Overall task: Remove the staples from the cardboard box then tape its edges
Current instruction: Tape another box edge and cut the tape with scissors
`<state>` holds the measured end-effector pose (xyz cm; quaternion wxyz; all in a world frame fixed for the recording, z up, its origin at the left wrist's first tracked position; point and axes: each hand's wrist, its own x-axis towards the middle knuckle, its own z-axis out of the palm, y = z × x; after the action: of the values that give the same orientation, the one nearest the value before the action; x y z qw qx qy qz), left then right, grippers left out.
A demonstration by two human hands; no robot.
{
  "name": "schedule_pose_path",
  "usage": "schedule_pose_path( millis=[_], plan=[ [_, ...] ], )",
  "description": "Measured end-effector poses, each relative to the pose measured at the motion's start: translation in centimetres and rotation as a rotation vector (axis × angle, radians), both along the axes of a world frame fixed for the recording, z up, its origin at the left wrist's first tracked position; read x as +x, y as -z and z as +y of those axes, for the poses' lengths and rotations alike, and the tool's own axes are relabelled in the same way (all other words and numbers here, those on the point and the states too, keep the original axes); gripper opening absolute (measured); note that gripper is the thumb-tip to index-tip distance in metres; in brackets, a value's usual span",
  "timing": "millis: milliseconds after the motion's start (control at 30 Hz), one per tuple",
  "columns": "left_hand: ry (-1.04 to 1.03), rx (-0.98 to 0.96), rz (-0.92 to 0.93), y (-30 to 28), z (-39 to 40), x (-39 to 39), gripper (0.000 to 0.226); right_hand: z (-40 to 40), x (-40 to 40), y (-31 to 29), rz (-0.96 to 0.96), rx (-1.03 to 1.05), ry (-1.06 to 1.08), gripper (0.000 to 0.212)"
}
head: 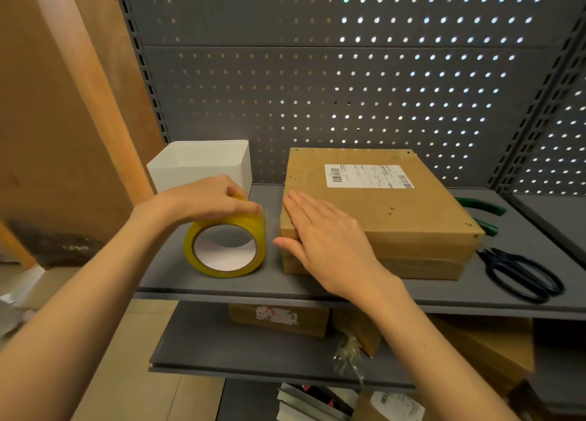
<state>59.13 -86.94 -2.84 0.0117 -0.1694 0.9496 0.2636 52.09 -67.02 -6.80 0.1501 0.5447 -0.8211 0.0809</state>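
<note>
The cardboard box (380, 211) lies flat on the grey metal shelf (222, 285), a little right of centre, with a white shipping label (367, 175) on the far part of its lid. It looks shallow and stiff, and probably light enough to slide or turn with one palm. The corners seem the firm places to press, while the lid would likely give in the middle. Small dark marks dot its top rim; whether they are staples or empty holes I cannot tell.

The right hand (326, 246) lies open and flat on the near left corner of the box, fingers straight, thumb dropped over the left edge, pressing it down. The left hand (209, 198) grips the top of the yellow tape roll (226, 246), which stands on edge just left of the box. Its fingertips appear to be pinching at the free end. A faint clear strip seems to bridge roll and box, though it is too glassy to be sure. The tape will be sticky and prone to folding on itself, so I would hold it taut.

Behind the roll, at the far left, stands a white plastic bin (203, 167); its inside does not show from here. To the right of the box lie green-handled pliers (482, 211) and, nearer, dark scissors (523, 274). On the lower shelf sit more cardboard boxes (279, 320).
</note>
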Motion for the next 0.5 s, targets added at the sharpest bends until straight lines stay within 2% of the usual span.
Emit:
schedule_pose_path(
  millis=[367, 433, 500],
  plan=[
    [-0.019, -0.057, 0.132, 1.1, 0.2, 0.4, 0.034, 0.1, -0.2, 0.0, 0.041, -0.001, -0.012, 0.07],
    [-0.016, -0.049, 0.147, 1.1, 0.3, 0.4, 0.029, 0.2, -0.2, -0.4, -0.038, -0.01, -0.045, 0.073],
    [-0.002, -0.038, 0.163, 1.1, 0.4, 0.4, 0.02, 0.7, -0.1, -1.2, -0.285, -0.09, -0.094, 0.072]
  ],
)
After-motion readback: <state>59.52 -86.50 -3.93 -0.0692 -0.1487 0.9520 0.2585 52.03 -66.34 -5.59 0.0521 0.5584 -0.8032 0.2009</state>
